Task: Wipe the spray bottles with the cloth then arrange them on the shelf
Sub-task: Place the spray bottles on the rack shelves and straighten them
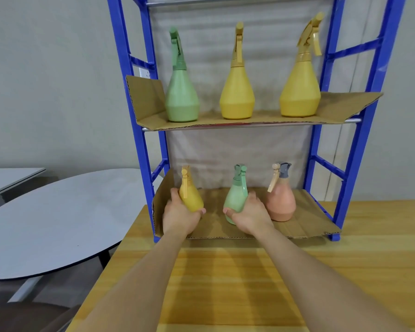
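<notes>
A blue shelf (pixel 321 152) with cardboard-lined levels stands on the wooden table. On its lower level my left hand (pixel 179 215) grips a small yellow spray bottle (pixel 189 195), and my right hand (pixel 248 215) grips a small green spray bottle (pixel 236 195). A pink spray bottle with a grey head (pixel 280 200) stands just right of my right hand. The upper level carries a tall green bottle (pixel 181 92), a yellow bottle (pixel 237 89) and another yellow bottle (pixel 301 85). No cloth is in view.
The wooden table (pixel 345 271) stretches in front of the shelf. A grey oval table (pixel 46 224) stands to the left, with a second grey tabletop (pixel 7 178) behind it. A grey wall lies behind the shelf.
</notes>
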`<state>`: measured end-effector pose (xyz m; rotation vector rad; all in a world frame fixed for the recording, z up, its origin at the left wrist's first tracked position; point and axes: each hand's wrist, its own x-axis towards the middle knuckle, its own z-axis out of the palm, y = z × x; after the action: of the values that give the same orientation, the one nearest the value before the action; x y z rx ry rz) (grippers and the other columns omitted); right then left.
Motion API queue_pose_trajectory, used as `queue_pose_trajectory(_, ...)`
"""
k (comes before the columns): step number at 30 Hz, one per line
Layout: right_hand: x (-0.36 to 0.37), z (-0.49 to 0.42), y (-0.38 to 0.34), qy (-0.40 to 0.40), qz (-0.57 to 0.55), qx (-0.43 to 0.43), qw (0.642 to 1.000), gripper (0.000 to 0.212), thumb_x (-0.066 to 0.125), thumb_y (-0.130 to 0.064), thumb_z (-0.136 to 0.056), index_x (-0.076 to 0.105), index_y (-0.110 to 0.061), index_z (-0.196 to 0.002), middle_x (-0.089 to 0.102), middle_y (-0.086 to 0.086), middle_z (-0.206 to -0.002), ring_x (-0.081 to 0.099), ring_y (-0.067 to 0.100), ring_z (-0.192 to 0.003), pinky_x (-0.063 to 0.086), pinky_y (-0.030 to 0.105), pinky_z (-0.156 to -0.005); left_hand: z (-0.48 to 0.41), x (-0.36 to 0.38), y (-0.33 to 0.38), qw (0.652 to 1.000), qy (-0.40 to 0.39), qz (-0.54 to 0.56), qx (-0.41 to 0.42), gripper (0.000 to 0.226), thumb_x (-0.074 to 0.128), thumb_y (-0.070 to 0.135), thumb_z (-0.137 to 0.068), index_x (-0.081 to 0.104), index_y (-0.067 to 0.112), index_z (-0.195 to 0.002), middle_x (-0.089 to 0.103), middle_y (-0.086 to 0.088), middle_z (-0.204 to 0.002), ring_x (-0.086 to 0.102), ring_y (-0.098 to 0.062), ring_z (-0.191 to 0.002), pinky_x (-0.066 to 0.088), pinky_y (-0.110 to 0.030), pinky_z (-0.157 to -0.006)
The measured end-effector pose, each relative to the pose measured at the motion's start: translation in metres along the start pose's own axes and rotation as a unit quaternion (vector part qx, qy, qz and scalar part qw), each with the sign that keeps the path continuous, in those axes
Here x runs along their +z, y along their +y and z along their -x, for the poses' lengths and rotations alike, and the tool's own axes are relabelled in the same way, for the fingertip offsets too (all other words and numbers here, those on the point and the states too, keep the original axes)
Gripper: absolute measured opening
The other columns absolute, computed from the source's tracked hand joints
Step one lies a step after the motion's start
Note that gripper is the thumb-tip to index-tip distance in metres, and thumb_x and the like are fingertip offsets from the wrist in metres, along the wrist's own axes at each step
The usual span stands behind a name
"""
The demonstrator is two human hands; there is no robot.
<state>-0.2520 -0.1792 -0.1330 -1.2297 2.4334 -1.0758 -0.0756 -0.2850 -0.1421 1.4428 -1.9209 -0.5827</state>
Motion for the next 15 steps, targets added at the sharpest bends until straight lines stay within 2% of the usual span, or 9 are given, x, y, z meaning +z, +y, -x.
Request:
queue_pose_trajectory(6,-0.0011,-0.0047,0.0019,0.001,-0.004,0.004,1.0,0.081,0.083,-0.054,-0.085,0.043,-0.011,-0.141,0.059,0.011,-0.137,0.06,0.034,-0.128,0.051,0.044,-0.103,0.0004,0.0008,-0.0048,1.0,-0.004,0.009,-0.001,0.102,0.089,0.055,-0.078,0.026,0.026,-0.153,0.06,-0.006,-0.133,0.064,-0.033,-0.122,0.059,-0.054,-0.101)
queue_pose_trajectory(15,0.0008,-0.0052,0.0026,0.009,-0.007,0.002,1.0,0.083,0.085,-0.053,-0.084,0.042,-0.011,-0.142,0.058,0.013,-0.139,0.06,0.035,-0.129,0.05,0.044,-0.103,-0.0036,-0.0011,-0.0067,0.999,-0.022,0.033,-0.008,0.106,0.091,0.052,-0.079,0.027,0.022,-0.158,0.056,-0.01,-0.146,0.059,-0.035,-0.132,0.053,-0.05,-0.104)
